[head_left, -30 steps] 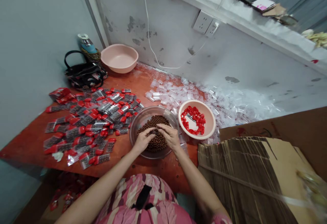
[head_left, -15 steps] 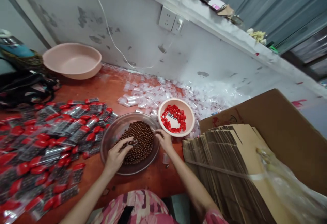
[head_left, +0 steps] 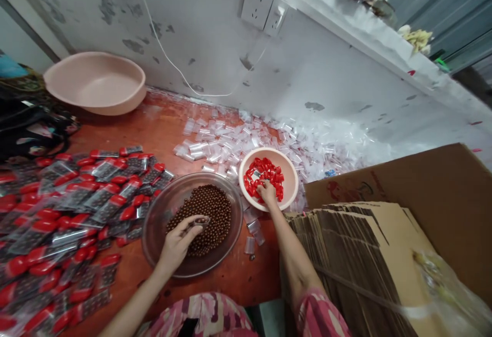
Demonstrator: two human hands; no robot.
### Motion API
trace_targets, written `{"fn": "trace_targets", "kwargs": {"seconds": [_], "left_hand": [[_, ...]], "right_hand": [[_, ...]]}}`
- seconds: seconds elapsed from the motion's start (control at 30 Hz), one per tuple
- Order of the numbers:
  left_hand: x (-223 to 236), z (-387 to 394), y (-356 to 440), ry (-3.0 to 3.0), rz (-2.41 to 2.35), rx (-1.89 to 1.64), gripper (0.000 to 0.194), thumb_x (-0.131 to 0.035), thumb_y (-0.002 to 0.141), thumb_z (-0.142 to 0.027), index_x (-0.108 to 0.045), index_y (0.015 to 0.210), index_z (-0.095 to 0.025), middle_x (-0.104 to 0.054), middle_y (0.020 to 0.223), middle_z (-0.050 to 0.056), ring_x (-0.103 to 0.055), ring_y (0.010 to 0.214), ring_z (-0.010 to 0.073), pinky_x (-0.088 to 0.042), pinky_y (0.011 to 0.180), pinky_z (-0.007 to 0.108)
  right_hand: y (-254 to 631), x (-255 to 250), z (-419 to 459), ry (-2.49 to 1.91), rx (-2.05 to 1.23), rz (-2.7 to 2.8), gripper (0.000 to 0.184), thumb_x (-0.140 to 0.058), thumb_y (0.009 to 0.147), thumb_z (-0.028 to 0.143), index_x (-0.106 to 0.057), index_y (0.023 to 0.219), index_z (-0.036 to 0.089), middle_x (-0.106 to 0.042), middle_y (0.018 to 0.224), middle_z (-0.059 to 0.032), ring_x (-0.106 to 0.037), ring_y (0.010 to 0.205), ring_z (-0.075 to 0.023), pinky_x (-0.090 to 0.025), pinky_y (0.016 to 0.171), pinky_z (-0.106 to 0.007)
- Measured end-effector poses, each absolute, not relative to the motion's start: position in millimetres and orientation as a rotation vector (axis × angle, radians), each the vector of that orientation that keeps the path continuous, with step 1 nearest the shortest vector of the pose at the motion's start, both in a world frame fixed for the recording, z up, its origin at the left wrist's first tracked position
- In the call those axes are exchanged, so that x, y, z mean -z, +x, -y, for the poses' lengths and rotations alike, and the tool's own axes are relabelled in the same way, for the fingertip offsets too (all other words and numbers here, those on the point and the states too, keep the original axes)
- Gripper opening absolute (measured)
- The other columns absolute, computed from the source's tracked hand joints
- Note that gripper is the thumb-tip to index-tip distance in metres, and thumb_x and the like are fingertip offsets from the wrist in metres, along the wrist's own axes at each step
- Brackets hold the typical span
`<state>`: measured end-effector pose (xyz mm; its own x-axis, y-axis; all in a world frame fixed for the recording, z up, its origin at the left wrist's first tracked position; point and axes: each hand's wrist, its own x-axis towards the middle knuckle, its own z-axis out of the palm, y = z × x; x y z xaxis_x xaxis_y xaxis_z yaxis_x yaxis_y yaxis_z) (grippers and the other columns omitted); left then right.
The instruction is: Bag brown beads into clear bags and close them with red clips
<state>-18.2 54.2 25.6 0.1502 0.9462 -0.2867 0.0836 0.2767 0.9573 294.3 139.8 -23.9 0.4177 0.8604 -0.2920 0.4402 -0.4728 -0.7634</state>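
My left hand (head_left: 181,242) is closed around a small clear plastic container (head_left: 201,221), its mouth turned up and dark beads inside. It hovers over the near left part of a heap of shiny brown beads (head_left: 215,209) in a wide metal basin (head_left: 151,247). My right hand (head_left: 268,193) reaches into a small pale pink bowl (head_left: 294,185). Its fingers are bent and pressed together on the red caps (head_left: 273,170) there; the fingertips are partly hidden among them.
Filled containers with red caps (head_left: 84,198) are piled at left. Loose clear containers (head_left: 223,139) spread along the wall, a few (head_left: 253,232) beside the basin. Flattened cardboard (head_left: 346,244) and a carton (head_left: 430,193) stand at right. An oval pink tub (head_left: 96,78) sits back left.
My right hand has moved from the basin's right rim into the bowl of red caps. My left hand stays over the beads with its container. More clear containers lie between basin and bowl.
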Motion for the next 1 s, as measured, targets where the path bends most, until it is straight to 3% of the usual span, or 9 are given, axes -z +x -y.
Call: {"fn": "trace_targets", "kwargs": {"seconds": [0.2, 0.4, 0.47, 0.6, 0.7, 0.87, 1.0], "left_hand": [[-33, -62, 11, 0.695, -0.952, -0.928, 0.028, -0.057, 0.075, -0.031, -0.058, 0.100, -0.017, -0.059, 0.113, 0.010, -0.057, 0.099, 0.0225, -0.048, 0.083, 0.037], [-57, -59, 29, 0.661, -0.864, -0.967, 0.024, -0.060, 0.073, -0.029, -0.062, 0.094, -0.017, -0.047, 0.129, 0.009, -0.054, 0.104, 0.0227, -0.046, 0.085, 0.033], [-61, -54, 28, 0.624, -0.855, -1.001, 0.023, -0.061, 0.072, -0.028, -0.062, 0.093, -0.017, -0.051, 0.124, 0.009, -0.057, 0.098, 0.0206, -0.047, 0.082, 0.031], [-66, -43, 21, 0.545, -0.862, -1.052, 0.024, -0.062, 0.072, -0.024, -0.061, 0.094, -0.015, -0.066, 0.092, 0.006, -0.061, 0.079, 0.0144, -0.049, 0.071, 0.024], [-69, -34, 15, 0.492, -0.820, -1.096, 0.022, -0.062, 0.072, -0.022, -0.061, 0.093, -0.015, -0.065, 0.093, 0.004, -0.060, 0.079, 0.0127, -0.048, 0.073, 0.023], [-74, -23, 7, 0.447, -0.779, -1.158, 0.022, -0.062, 0.073, -0.021, -0.061, 0.094, -0.015, -0.065, 0.091, 0.004, -0.060, 0.076, 0.0115, -0.048, 0.072, 0.022], [-78, -17, 3, 0.482, -0.802, -1.153, 0.021, -0.063, 0.071, -0.021, -0.062, 0.092, -0.015, -0.065, 0.084, 0.003, -0.060, 0.074, 0.0114, -0.047, 0.068, 0.020]], "right_hand": [[275, -6, -123, -1.767, -1.145, 0.929, 0.023, -0.044, 0.076, 0.033, -0.051, 0.091, 0.018, -0.065, 0.093, -0.0055, -0.062, 0.070, -0.0150, -0.051, 0.064, -0.031], [215, -51, -87, -1.133, -1.472, 0.480, 0.018, -0.061, 0.068, 0.020, -0.051, 0.083, 0.020, -0.066, 0.086, -0.0010, -0.062, 0.075, -0.0117, -0.052, 0.070, -0.025], [196, -59, -75, -1.065, -1.538, 0.420, 0.018, -0.063, 0.068, 0.017, -0.051, 0.081, 0.019, -0.066, 0.085, -0.0008, -0.062, 0.074, -0.0106, -0.052, 0.068, -0.022], [173, -62, -56, -1.082, -1.548, 0.509, 0.020, -0.065, 0.065, 0.017, -0.051, 0.078, 0.019, -0.066, 0.083, 0.0000, -0.062, 0.068, -0.0103, -0.052, 0.065, -0.023], [171, -67, -48, -1.195, -1.444, 0.849, 0.022, -0.064, 0.066, 0.019, -0.055, 0.086, 0.020, -0.065, 0.081, -0.0003, -0.061, 0.070, -0.0127, -0.051, 0.065, -0.026], [172, -89, -40, -1.301, -1.030, 1.618, 0.018, -0.055, 0.075, 0.021, -0.064, 0.092, 0.022, -0.064, 0.094, -0.0041, -0.057, 0.089, -0.0172, -0.043, 0.084, -0.033], [166, -95, -36, -1.250, -1.053, 1.694, 0.022, -0.050, 0.081, 0.024, -0.062, 0.099, 0.023, -0.064, 0.098, -0.0042, -0.058, 0.090, -0.0167, -0.044, 0.083, -0.031]]}}
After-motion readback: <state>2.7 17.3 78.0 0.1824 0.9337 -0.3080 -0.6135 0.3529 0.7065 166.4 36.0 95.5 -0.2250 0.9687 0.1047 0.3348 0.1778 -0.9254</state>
